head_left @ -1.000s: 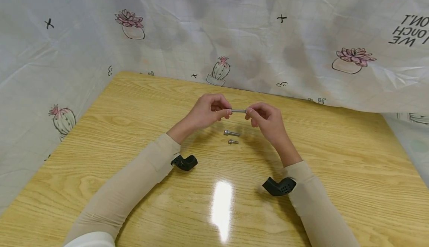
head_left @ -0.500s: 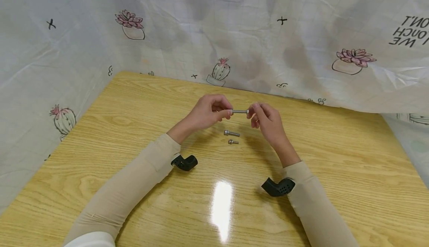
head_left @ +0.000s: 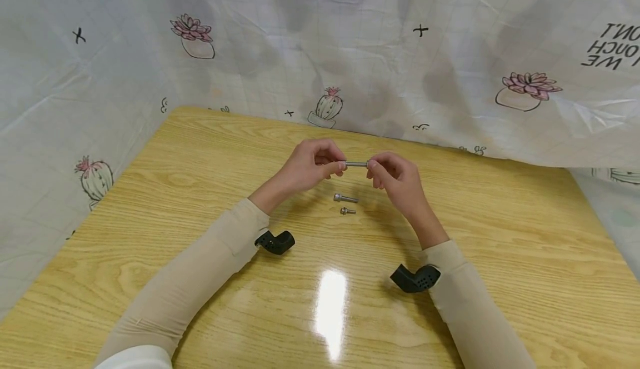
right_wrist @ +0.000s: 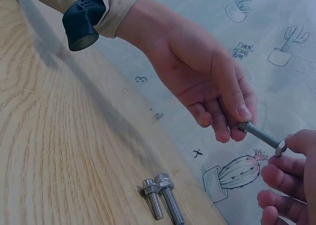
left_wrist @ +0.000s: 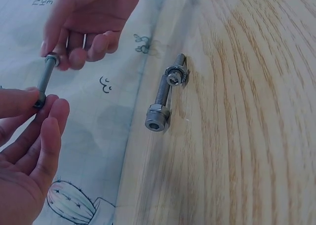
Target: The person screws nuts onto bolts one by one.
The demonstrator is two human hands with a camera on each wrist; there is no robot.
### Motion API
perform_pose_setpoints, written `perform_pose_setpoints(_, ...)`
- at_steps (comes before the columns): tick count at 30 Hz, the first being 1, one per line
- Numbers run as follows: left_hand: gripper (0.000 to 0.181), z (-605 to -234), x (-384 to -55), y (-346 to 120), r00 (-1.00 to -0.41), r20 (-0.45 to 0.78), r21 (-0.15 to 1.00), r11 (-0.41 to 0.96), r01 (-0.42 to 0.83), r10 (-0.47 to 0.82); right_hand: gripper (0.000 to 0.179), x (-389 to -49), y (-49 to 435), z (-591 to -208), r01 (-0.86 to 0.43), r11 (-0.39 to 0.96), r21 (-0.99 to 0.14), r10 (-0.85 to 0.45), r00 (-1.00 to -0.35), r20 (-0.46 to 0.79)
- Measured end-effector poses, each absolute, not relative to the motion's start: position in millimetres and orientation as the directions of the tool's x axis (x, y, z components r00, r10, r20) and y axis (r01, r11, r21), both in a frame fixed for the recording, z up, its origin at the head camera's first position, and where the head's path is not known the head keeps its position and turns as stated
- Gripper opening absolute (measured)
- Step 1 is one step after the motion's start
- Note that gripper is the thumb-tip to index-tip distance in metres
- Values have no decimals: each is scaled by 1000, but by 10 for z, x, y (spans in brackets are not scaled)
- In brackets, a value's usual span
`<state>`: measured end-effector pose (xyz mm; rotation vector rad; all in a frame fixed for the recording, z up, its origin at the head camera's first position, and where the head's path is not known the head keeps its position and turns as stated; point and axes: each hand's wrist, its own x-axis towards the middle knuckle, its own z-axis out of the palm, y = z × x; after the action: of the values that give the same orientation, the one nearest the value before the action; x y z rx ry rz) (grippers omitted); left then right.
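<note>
Between the two hands a long steel bolt (head_left: 356, 164) is held level above the table. My left hand (head_left: 306, 169) pinches its head end between thumb and fingers. At the other end, a hex nut (right_wrist: 281, 148) sits on the threaded shank, and the thumb and forefinger of my right hand (head_left: 402, 183) pinch it. In the left wrist view the bare shank (left_wrist: 46, 78) shows between both sets of fingertips. Below the hands lie a longer socket-head bolt (head_left: 346, 198) with a nut on it and a shorter bolt (head_left: 348, 211) with a nut and washer, side by side.
The wood-grain table (head_left: 240, 313) carries a bright light reflection (head_left: 331, 308) near its front. A printed white sheet (head_left: 380, 69) hangs behind it and along its sides. Black camera mounts (head_left: 275, 243) sit at both wrists, over beige sleeves.
Half a second ago the right thumb was lifted and the nut showed; now thumb and forefinger pinch it again. The left hand keeps its grip, and the two bolts on the table stay put.
</note>
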<state>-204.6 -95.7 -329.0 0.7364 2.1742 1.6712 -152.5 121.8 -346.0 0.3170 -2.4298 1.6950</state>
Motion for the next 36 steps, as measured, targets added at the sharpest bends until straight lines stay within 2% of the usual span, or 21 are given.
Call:
perform_pose_setpoints(6,5,-3297,-2050,-939,-804,83,956,180,231,588,48,-1514,1202,-3461,-222,402,-888,-55,-974,218)
perform_pose_setpoints(9,4,-3299,-2048,-947,-811,79,956,188,227,580,42,-1514,1195,-3465,-233,397,-888,-37,-971,238)
perform_pose_setpoints(13,3,-3310,-2052,-967,-825,64,958,198,209,561,20,-1512,1200,-3468,-285,352,-892,-65,-958,280)
perform_pose_setpoints(17,4,-3325,-2057,-980,-829,63,958,198,205,555,21,-1504,1191,-3462,-307,356,-883,-95,-951,293)
perform_pose_setpoints(24,4,-3328,-2050,-984,-814,89,957,176,229,574,20,-1493,1178,-3464,-276,391,-878,-79,-961,266)
perform_pose_setpoints(32,4,-3314,-2035,-980,-775,124,954,142,265,620,49,-1476,1160,-3487,-255,458,-852,-66,-965,254)
perform_pose_setpoints(36,3,-3325,-2032,-988,-788,120,951,157,265,604,42,-1476,1161,-3507,-266,456,-849,-46,-960,276)
